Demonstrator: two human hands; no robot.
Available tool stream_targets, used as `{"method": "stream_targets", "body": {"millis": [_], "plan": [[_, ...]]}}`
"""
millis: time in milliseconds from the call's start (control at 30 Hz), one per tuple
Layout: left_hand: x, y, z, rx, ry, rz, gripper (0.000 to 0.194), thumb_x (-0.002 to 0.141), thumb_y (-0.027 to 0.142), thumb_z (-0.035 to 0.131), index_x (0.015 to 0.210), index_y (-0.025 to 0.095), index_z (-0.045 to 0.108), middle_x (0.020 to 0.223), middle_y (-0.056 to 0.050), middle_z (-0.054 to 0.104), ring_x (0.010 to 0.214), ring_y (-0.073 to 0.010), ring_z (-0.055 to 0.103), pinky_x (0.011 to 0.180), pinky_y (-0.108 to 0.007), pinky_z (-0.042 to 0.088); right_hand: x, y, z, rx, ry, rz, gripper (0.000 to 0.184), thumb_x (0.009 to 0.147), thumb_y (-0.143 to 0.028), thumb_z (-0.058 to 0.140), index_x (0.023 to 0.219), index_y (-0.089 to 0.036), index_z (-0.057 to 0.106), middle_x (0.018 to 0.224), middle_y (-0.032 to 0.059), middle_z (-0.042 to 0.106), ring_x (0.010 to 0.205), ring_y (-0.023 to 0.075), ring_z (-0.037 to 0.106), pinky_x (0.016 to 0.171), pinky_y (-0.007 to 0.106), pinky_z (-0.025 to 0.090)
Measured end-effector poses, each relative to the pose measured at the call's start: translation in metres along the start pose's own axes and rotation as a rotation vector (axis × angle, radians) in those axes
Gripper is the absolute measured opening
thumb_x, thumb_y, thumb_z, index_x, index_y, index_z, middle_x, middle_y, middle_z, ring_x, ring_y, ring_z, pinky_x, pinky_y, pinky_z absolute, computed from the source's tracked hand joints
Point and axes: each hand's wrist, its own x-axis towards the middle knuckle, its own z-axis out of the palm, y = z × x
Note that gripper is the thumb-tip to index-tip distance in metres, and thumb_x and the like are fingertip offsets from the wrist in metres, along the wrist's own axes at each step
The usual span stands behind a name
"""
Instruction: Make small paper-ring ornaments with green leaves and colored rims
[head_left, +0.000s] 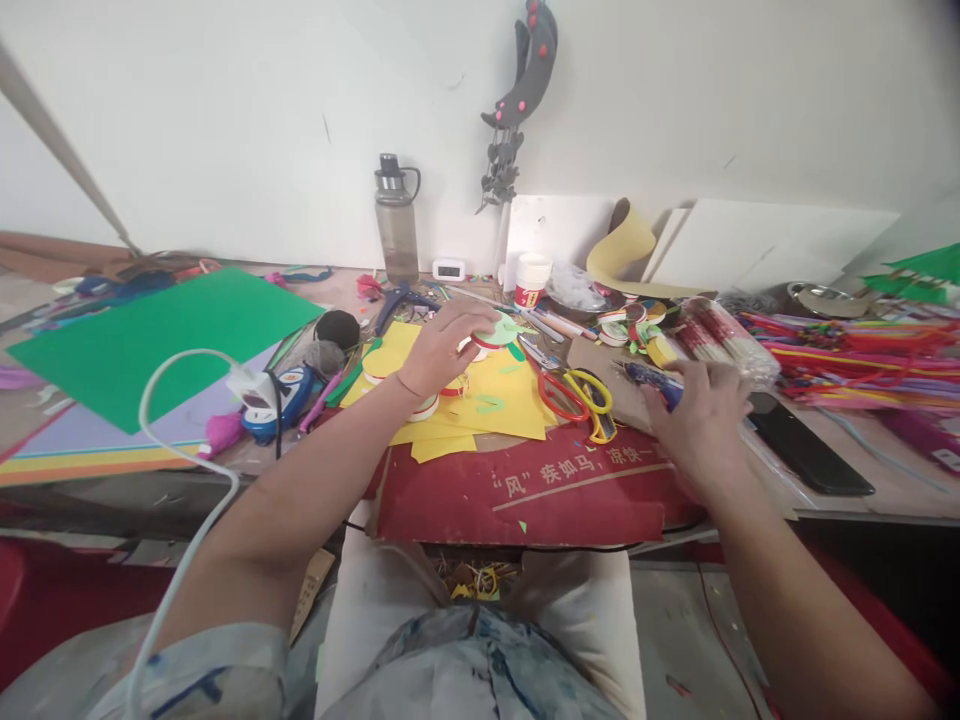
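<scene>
My left hand (pixel 454 345) pinches a round paper-topped disc (pixel 495 330), pale green with a red rim, and holds it above yellow paper sheets (pixel 517 400). Small green paper pieces and more red-rimmed discs (pixel 424 408) lie on those sheets, partly behind my left wrist. On the right, the thumb and forefinger of my right hand (pixel 701 410) close around the end of a dark blue tube-like thing (pixel 651 378), whose exact kind is unclear. Red-handled scissors (pixel 562 397) and yellow-handled scissors (pixel 592 392) lie between my hands.
Red cardboard (pixel 517 495) covers the table's front edge. Green paper (pixel 172 335), a blue glue-gun-like device (pixel 281 405) and a white cable (pixel 154 420) are at left. Behind stand a bottle (pixel 396 230) and a paper cup (pixel 531 280). A phone (pixel 810 445) and colourful pipe cleaners (pixel 862 360) lie right.
</scene>
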Motion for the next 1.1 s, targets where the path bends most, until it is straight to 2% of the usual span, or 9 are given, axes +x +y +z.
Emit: {"method": "stream_targets", "body": {"millis": [67,133,233,300,500,700,833,967,1100], "plan": [[0.0,0.001,0.0,-0.024,-0.037,-0.016,0.024,0.094,0.005,0.056,0.108,0.024,0.064,0.118,-0.007,0.08,0.116,-0.0189,0.075,0.099,-0.039,0.061,0.006,-0.03,-0.011,0.239,0.039,-0.214,0.044,0.1,-0.044,0.054,0.135,-0.019,0.062,0.131,0.0211,0.055,0.126,0.0401,0.053,0.108,0.062,0.044],[-0.001,0.002,-0.001,-0.049,-0.089,-0.056,0.021,0.095,0.007,0.056,0.105,0.024,0.065,0.118,-0.007,0.08,0.117,-0.0187,0.075,0.099,-0.04,0.061,0.012,-0.061,-0.018,0.359,-0.012,-0.357,0.049,0.101,-0.045,0.055,0.145,-0.025,0.058,0.138,0.0171,0.051,0.129,0.0367,0.051,0.111,0.059,0.042],[-0.001,0.004,-0.002,-0.084,-0.14,-0.116,0.017,0.096,0.011,0.056,0.102,0.024,0.066,0.118,-0.007,0.081,0.115,-0.0185,0.076,0.098,-0.039,0.061,0.019,-0.096,-0.017,0.403,-0.108,-0.471,0.055,0.103,-0.049,0.053,0.155,-0.032,0.054,0.146,0.0153,0.047,0.136,0.0381,0.045,0.115,0.061,0.036],[0.0,0.005,-0.002,-0.107,-0.135,-0.13,0.017,0.096,0.011,0.056,0.101,0.024,0.067,0.118,-0.007,0.081,0.115,-0.0184,0.076,0.098,-0.039,0.061,0.019,-0.107,-0.011,0.386,-0.155,-0.499,0.058,0.104,-0.054,0.052,0.159,-0.034,0.052,0.151,0.0147,0.045,0.136,0.0394,0.042,0.114,0.063,0.035],[0.002,0.008,-0.002,-0.132,-0.154,-0.135,0.021,0.095,0.009,0.055,0.103,0.024,0.068,0.12,-0.008,0.081,0.118,-0.0189,0.076,0.1,-0.04,0.061,0.016,-0.108,0.0,0.334,-0.194,-0.502,0.058,0.105,-0.062,0.048,0.153,-0.033,0.062,0.152,0.0154,0.045,0.127,0.0398,0.042,0.107,0.062,0.038],[0.003,0.009,-0.002,-0.14,-0.166,-0.148,0.021,0.093,0.008,0.056,0.102,0.023,0.067,0.119,-0.008,0.081,0.118,-0.019,0.076,0.1,-0.039,0.061,0.016,-0.109,0.003,0.356,-0.168,-0.492,0.061,0.106,-0.064,0.045,0.156,-0.032,0.057,0.151,0.0153,0.046,0.127,0.0384,0.043,0.106,0.06,0.039],[0.003,0.008,-0.002,-0.141,-0.134,-0.095,0.023,0.093,0.006,0.055,0.105,0.023,0.067,0.12,-0.008,0.082,0.118,-0.0184,0.076,0.099,-0.038,0.061,0.014,-0.111,0.006,0.356,-0.174,-0.498,0.059,0.105,-0.063,0.046,0.154,-0.032,0.058,0.148,0.0152,0.049,0.122,0.0373,0.045,0.103,0.06,0.042],[0.003,0.008,-0.002,-0.134,-0.144,-0.102,0.022,0.094,0.007,0.056,0.104,0.023,0.067,0.119,-0.008,0.082,0.117,-0.0187,0.076,0.099,-0.039,0.061,0.015,-0.111,0.006,0.374,-0.172,-0.494,0.053,0.105,-0.059,0.049,0.149,-0.033,0.061,0.148,0.0144,0.05,0.125,0.0375,0.047,0.104,0.059,0.041],[0.002,0.009,-0.001,-0.127,-0.147,-0.11,0.024,0.093,0.006,0.055,0.103,0.023,0.068,0.118,-0.008,0.082,0.117,-0.0187,0.077,0.099,-0.039,0.061,0.017,-0.111,0.005,0.437,-0.133,-0.484,0.056,0.106,-0.056,0.047,0.154,-0.029,0.056,0.148,0.0158,0.052,0.135,0.0383,0.047,0.111,0.058,0.037]]}}
